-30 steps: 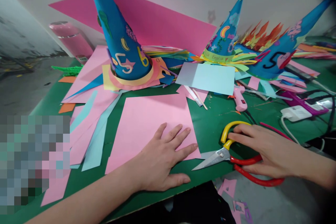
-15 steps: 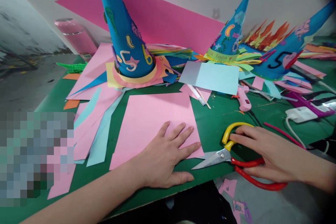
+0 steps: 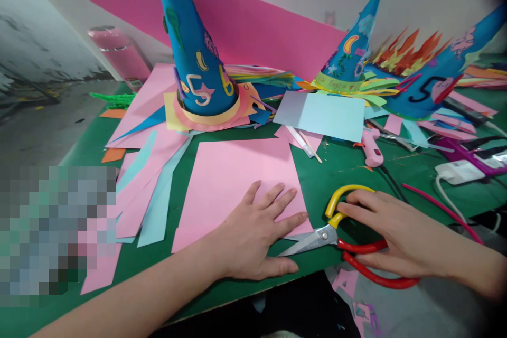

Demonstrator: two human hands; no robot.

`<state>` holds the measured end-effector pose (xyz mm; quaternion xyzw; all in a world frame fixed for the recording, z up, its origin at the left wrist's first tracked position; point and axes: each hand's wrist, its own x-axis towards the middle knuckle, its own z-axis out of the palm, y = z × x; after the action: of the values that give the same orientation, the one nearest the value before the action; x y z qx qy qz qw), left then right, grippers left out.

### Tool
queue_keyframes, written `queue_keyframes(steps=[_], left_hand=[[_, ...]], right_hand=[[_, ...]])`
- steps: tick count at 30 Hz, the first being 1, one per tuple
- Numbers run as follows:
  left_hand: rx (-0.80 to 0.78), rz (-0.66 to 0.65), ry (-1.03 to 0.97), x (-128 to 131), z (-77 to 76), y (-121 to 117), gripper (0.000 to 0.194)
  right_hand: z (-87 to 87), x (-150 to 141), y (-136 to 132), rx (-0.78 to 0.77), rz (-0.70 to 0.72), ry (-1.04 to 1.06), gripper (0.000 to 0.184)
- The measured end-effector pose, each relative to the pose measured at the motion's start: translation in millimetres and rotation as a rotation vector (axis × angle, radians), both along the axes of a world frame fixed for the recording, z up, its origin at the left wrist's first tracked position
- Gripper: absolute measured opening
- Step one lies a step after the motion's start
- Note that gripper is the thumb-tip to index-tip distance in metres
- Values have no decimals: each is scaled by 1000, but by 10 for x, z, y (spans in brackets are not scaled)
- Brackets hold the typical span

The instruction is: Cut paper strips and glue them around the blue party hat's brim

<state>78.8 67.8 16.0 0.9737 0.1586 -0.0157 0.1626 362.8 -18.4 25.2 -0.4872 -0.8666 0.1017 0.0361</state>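
One pink sheet (image 3: 237, 179) pressed flat on green table (image 3: 317, 175) by left hand (image 3: 257, 240), fingers spread; scissors (image 3: 325, 235) (handles yellow and red) gripped by right hand (image 3: 390, 227), blades parted at sheet's near right corner.

Glue gun (image 3: 371, 143), scissors (image 3: 325, 235) and decorated cones (image 3: 187, 50) suggest a craft workshop.

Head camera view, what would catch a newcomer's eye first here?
Probably the tall decorated blue cone, at the back left, before a large deep-pink sheet. Then the scissors with red and yellow handles, held in the right hand beside the left hand, which lies spread on a pale pink sheet.
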Motion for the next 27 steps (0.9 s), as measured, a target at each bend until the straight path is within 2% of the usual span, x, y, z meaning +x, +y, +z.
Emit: queue_keyframes(steps=[6, 10, 12, 17, 21, 27], left_hand=[[-6, 54, -12, 128, -34, 61, 85], [-18, 72, -20, 154, 6, 101, 91], [-31, 54, -11, 92, 49, 123, 84], [-17, 7, 15, -128, 102, 168, 49], [-22, 31, -7, -176, 82, 173, 43], [-41, 38, -12, -158, 81, 175, 45]], right_hand=[[22, 108, 61, -48, -49, -42, 54], [39, 160, 125, -84, -71, -59, 55], [32, 164, 139, -110, -74, -55, 56], [-9, 184, 144, -117, -84, -16, 55], [-10, 184, 158, -121, -87, 2, 54], [-13, 124, 195, -127, -60, -29, 54]])
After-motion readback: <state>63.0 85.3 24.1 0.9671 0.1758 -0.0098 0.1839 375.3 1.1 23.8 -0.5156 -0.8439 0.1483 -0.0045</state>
